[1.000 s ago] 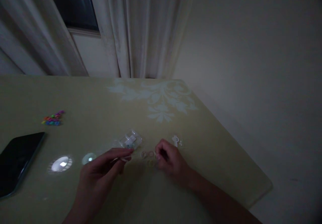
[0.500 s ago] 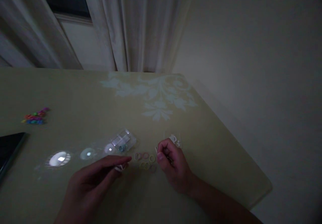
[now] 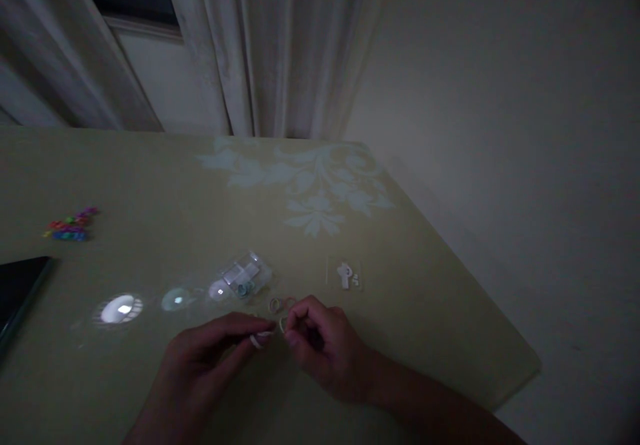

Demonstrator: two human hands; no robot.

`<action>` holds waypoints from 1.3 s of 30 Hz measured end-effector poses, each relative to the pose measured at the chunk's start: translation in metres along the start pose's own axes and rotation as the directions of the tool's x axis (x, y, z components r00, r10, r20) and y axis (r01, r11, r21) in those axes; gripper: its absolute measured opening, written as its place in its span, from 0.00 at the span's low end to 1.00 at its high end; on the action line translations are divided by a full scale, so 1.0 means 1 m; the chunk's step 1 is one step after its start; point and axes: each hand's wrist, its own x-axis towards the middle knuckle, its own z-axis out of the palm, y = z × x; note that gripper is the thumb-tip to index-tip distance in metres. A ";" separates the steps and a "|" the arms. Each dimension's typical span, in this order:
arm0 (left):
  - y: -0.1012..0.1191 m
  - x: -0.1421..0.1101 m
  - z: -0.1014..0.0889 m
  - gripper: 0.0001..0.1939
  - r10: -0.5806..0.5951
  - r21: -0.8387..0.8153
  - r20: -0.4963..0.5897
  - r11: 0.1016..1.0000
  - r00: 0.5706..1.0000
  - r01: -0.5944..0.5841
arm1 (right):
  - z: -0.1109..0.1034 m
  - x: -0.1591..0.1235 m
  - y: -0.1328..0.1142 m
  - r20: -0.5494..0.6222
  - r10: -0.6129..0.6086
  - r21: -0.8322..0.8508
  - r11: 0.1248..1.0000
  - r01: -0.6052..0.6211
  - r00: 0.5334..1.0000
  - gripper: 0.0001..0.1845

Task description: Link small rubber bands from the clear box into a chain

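Pinching a white band (image 3: 257, 341), the left hand (image 3: 213, 361) faces the right hand (image 3: 327, 351), whose fingers pinch a pale ring (image 3: 282, 325) over the counter (image 3: 425, 298). Insufficient pinch pressure could drop either. The ring's visible arc bows toward the left hand, long axis up-down in view; the band's axis is obscured.

A person's bare left hand (image 3: 193, 365) and bare right hand (image 3: 335, 345) appear in dim light, slim in outline, with rounded knuckles and tapering fingers. The right forearm (image 3: 425, 388) is uncovered from the wrist to the lower edge of the view, while the left arm shows only as far as its wrist (image 3: 153, 415), likewise bare. Shadow softens the finer detail of nails and creases
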 end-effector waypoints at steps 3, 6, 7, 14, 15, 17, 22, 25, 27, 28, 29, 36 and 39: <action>-0.004 -0.002 0.000 0.07 0.027 0.009 0.039 1.000 0.999 -0.028 | 0.002 0.000 0.000 0.034 0.010 0.013 1.000 -0.011 0.999 0.06; -0.001 -0.002 0.002 0.08 0.032 -0.007 0.065 0.999 0.997 -0.032 | 0.002 0.001 0.000 0.051 0.013 0.015 1.000 -0.014 0.999 0.07; 0.001 -0.002 0.003 0.08 0.032 -0.016 0.065 0.999 0.997 -0.031 | 0.002 0.001 -0.001 0.049 0.003 0.012 1.000 -0.003 0.999 0.07; 0.003 -0.002 0.006 0.08 0.031 -0.053 0.031 0.998 0.999 -0.029 | -0.001 0.002 -0.005 0.077 -0.012 -0.038 0.999 0.015 0.997 0.05; 0.001 -0.003 0.006 0.08 0.034 -0.055 0.033 0.998 0.999 -0.032 | -0.001 0.001 -0.005 0.079 -0.008 -0.043 0.999 0.012 0.997 0.05; -0.002 -0.004 0.005 0.09 0.039 -0.053 0.050 0.998 0.998 -0.037 | -0.001 0.001 -0.005 0.073 -0.007 -0.037 0.999 0.010 0.997 0.05; 0.000 -0.004 0.007 0.05 0.038 -0.072 0.086 0.997 0.996 -0.032 | 0.000 0.002 -0.007 0.072 -0.014 0.030 0.999 0.012 0.997 0.05; 0.004 -0.002 0.008 0.02 0.093 -0.064 0.043 0.994 0.995 -0.090 | 0.001 0.003 -0.006 0.045 0.003 0.061 0.998 -0.006 0.999 0.06; 0.005 -0.002 0.007 0.03 0.132 -0.052 0.018 0.990 0.991 -0.131 | -0.001 0.005 -0.002 -0.035 0.023 -0.006 1.000 -0.023 0.999 0.08; 0.004 -0.002 0.006 0.03 0.133 -0.042 0.012 0.990 0.991 -0.132 | -0.003 0.007 0.001 -0.092 0.020 -0.079 0.996 -0.027 0.996 0.09; 0.003 -0.002 0.004 0.03 0.120 -0.028 0.006 0.992 0.993 -0.120 | -0.005 0.009 0.004 -0.146 -0.002 -0.173 0.985 -0.024 0.989 0.09; -0.009 -0.004 -0.009 0.08 0.004 0.055 -0.118 0.998 0.993 0.003 | -0.010 0.022 0.020 -0.064 -0.185 -0.622 0.776 0.106 0.981 0.10; -0.010 -0.004 -0.008 0.08 -0.004 0.039 -0.110 0.999 0.994 0.008 | -0.007 0.025 0.020 -0.027 -0.168 -0.690 0.716 0.103 0.985 0.09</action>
